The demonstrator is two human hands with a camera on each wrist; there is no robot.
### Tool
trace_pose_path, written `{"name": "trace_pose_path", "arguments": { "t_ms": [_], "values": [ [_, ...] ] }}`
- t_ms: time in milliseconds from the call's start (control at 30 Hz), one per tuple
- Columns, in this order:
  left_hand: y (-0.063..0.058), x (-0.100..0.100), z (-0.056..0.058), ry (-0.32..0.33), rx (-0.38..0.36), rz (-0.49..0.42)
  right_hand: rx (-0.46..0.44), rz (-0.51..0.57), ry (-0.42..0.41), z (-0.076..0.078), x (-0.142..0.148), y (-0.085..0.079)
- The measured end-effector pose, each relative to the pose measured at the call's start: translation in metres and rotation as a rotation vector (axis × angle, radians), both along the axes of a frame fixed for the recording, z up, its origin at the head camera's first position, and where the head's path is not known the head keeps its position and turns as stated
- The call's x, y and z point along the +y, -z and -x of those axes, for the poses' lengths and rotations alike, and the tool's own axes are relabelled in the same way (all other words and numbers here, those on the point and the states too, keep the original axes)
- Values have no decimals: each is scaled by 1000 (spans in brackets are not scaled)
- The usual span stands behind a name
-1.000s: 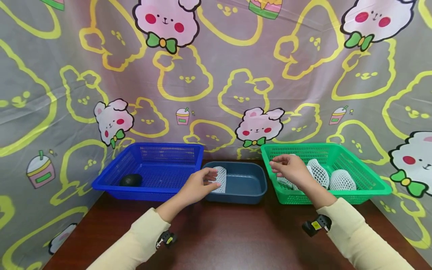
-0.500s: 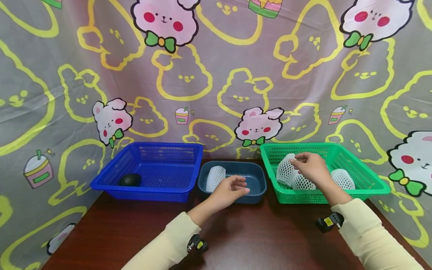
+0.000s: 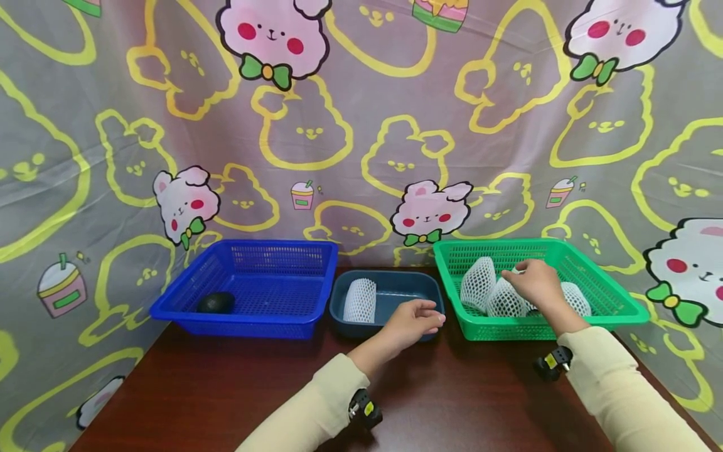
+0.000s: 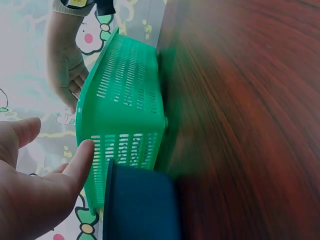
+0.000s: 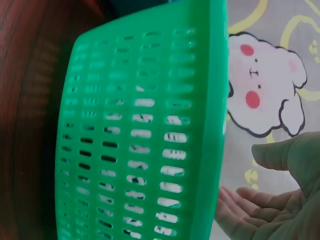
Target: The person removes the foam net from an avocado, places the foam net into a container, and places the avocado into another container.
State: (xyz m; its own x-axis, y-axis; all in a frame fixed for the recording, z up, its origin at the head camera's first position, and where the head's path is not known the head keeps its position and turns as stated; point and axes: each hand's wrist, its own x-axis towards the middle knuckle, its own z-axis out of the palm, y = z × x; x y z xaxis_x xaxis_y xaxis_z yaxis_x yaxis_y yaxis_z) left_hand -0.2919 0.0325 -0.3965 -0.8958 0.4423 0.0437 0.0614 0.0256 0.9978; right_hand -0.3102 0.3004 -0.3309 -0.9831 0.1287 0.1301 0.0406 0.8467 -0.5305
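My left hand (image 3: 415, 323) hangs over the front right rim of the dark blue tray (image 3: 407, 285), fingers relaxed and holding nothing. Inside that tray, on its left side, lies a white foam net sleeve (image 3: 359, 301). My right hand (image 3: 535, 285) reaches over the green basket (image 3: 612, 317), close above white foam nets. One net (image 3: 477, 284) stands tilted at the basket's left, another net (image 3: 505, 299) sits beside it, and a third net (image 3: 576, 299) is partly hidden behind the hand. In the right wrist view, the right thumb and fingers (image 5: 250, 205) are apart at the basket rim.
A blue basket (image 3: 243, 326) stands at the left with a dark green avocado (image 3: 216, 302) in its near left corner. All three containers stand in a row on the reddish-brown table (image 3: 418, 402). A patterned cloth (image 3: 356, 157) hangs behind them.
My left hand has moved right, from beside the foam net in the tray to the tray's right end. My right hand has shifted right over the green basket, uncovering nets at its left.
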Motion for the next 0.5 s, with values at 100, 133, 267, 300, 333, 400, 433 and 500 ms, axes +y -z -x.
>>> {"name": "trace_pose_path", "arguments": {
  "t_ms": [100, 133, 267, 300, 333, 400, 433, 500],
  "values": [
    [0, 7, 3, 17, -27, -5, -1, -45, -10, 2, 5, 2],
    [-1, 9, 3, 24, -39, -8, -11, -63, -21, 2, 6, 2],
    [0, 17, 5, 37, -80, -29, -92, -124, -46, 6, 13, 3],
    [1, 20, 6, 39, -93, -39, -114, -138, -52, 7, 14, 3],
    [2, 22, 6, 39, -106, -53, -121, -152, -46, 8, 15, 5],
    [5, 27, 7, 41, -125, -74, -138, -169, -56, 11, 17, 7],
    [7, 29, 7, 44, -136, -86, -144, -176, -62, 12, 17, 8],
    [8, 32, 7, 52, -153, -103, -140, -184, -78, 13, 15, 10]
  ]
}}
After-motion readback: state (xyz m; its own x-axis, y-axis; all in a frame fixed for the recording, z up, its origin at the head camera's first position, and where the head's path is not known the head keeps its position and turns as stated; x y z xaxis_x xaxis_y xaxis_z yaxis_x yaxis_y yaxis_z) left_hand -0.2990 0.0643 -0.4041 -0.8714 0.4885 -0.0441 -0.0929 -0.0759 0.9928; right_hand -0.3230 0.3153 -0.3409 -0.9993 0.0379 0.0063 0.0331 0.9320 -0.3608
